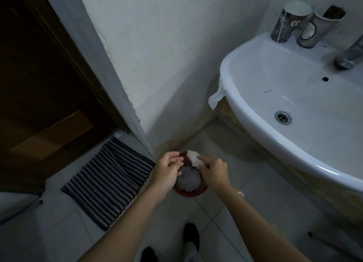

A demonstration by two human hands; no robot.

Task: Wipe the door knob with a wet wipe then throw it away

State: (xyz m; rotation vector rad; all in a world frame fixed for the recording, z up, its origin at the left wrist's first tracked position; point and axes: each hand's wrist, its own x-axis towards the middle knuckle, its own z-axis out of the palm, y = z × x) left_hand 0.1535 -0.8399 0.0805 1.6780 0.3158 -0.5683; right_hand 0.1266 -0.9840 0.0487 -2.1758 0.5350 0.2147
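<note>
A crumpled white wet wipe [193,158] is pinched in the fingers of my right hand [214,172], directly above a small round reddish-brown bin [193,194] on the floor in the corner. Crumpled grey paper [188,180] fills the bin. My left hand [167,170] hovers over the bin's left rim with fingers apart, holding nothing, a little short of the wipe. The dark wooden door [39,89] fills the left side; its knob is out of view.
A white sink [294,108] juts out at right, with two paper cups [288,22] and a tap [349,53] on its back edge and a white cloth [217,95] hanging off its left rim. A striped mat [110,183] lies by the door. My feet [190,236] stand on grey tiles.
</note>
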